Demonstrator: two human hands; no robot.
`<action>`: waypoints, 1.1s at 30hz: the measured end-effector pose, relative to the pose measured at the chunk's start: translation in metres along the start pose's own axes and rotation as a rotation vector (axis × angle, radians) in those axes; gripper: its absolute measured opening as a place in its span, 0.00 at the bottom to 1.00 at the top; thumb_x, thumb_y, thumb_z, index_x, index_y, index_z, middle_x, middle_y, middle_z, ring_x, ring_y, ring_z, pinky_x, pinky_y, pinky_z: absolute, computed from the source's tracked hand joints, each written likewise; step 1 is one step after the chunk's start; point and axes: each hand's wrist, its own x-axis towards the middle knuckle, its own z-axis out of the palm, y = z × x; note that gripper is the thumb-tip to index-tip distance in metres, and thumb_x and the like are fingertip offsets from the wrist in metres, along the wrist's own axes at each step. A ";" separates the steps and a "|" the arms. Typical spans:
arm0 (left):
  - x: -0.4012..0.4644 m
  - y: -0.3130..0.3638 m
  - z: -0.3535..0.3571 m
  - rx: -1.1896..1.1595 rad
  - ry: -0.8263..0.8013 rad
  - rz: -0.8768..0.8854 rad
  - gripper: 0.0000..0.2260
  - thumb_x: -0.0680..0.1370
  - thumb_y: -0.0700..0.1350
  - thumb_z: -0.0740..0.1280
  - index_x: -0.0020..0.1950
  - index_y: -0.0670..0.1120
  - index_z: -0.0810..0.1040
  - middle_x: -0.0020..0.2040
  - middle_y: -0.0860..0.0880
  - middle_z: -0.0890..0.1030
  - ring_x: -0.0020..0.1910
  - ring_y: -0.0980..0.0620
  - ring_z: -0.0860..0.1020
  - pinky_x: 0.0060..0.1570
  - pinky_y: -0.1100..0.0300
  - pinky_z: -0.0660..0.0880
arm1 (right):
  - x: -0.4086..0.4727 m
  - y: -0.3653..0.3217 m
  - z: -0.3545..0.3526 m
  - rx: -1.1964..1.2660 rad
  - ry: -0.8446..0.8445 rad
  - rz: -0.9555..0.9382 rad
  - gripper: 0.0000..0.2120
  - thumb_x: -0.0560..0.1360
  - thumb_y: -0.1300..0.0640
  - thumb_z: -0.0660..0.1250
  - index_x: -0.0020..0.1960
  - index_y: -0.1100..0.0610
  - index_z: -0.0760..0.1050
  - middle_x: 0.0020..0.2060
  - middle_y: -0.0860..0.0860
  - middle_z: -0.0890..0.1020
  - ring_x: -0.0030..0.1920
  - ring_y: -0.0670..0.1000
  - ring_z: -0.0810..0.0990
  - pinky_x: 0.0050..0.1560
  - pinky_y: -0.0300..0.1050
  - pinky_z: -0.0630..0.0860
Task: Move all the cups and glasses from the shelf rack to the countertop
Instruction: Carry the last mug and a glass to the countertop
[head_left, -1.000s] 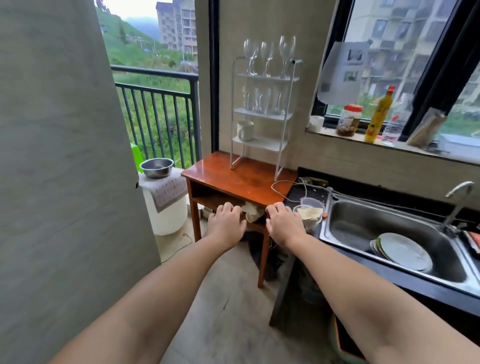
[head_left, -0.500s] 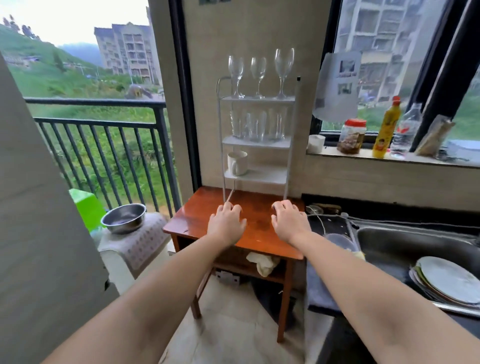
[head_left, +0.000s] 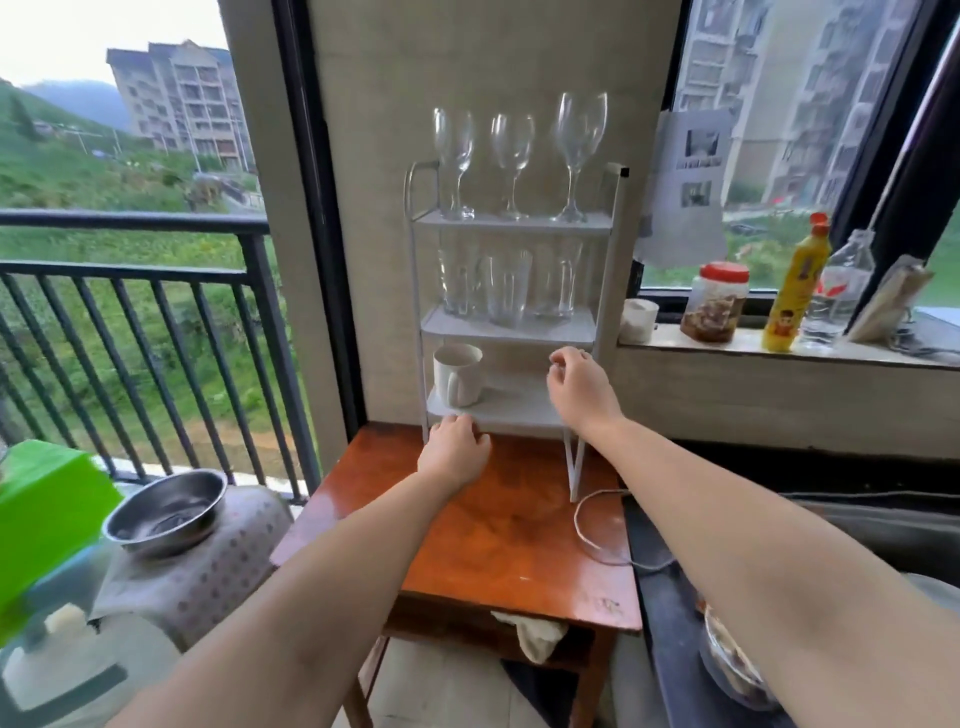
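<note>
1. I stand in a narrow kitchen corner. A balcony railing (head_left: 156, 322) and green hillside fill the left of the frame, a window sill (head_left: 779, 351) with jars and bottles runs across the right, and a small reddish wooden desk (head_left: 498, 530) sits at centre.
2. On the desk stands a white three-tier rack (head_left: 511, 332), against the wall at mid-frame. Nothing has left it yet, I judge.
3. Its top tier carries three wine glasses (head_left: 513, 166). The middle tier holds clear tumblers (head_left: 506, 288). The bottom tier has one white mug (head_left: 457, 375) at its left end.
4. My left hand (head_left: 453, 457) is just below the front edge of the bottom tier, fingers curled and holding nothing; whether it touches the edge I cannot tell.
5. My right hand (head_left: 579, 384) hangs in front of the rack's right side, between the lower two tiers, fingers loosely bent and empty.
6. Handling, as I judge it: the wine glasses are light, top-heavy and fragile, best pinched at the stem. The tumblers are smooth and likely slippery, so I would wrap the whole body. The mug looks sturdiest, with its handle facing me.
7. Hard to make out: the tumblers overlap and blur, so I cannot count them. The dark countertop (head_left: 670, 613) at lower right is mostly hidden by my right arm. A white cable (head_left: 597, 525) loops over the desk's right edge.
</note>
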 end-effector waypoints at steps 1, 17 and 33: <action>0.012 0.000 -0.001 -0.031 -0.005 -0.029 0.16 0.80 0.47 0.58 0.64 0.41 0.73 0.64 0.42 0.73 0.64 0.42 0.72 0.60 0.51 0.72 | 0.013 -0.002 0.000 0.027 0.027 0.015 0.16 0.81 0.60 0.55 0.67 0.63 0.69 0.64 0.59 0.74 0.61 0.58 0.75 0.60 0.48 0.70; 0.170 -0.027 0.037 -0.445 -0.018 -0.393 0.17 0.79 0.44 0.59 0.64 0.36 0.72 0.55 0.38 0.78 0.54 0.40 0.77 0.48 0.56 0.70 | 0.170 0.005 0.029 0.469 0.246 0.334 0.17 0.80 0.57 0.57 0.65 0.64 0.69 0.51 0.56 0.78 0.55 0.58 0.76 0.52 0.46 0.71; 0.160 -0.013 0.042 -1.032 -0.080 -0.442 0.11 0.83 0.43 0.55 0.42 0.41 0.70 0.38 0.48 0.70 0.35 0.53 0.71 0.41 0.54 0.78 | 0.164 0.011 0.027 0.519 0.278 0.228 0.20 0.82 0.48 0.54 0.34 0.55 0.62 0.28 0.50 0.66 0.30 0.49 0.67 0.39 0.47 0.66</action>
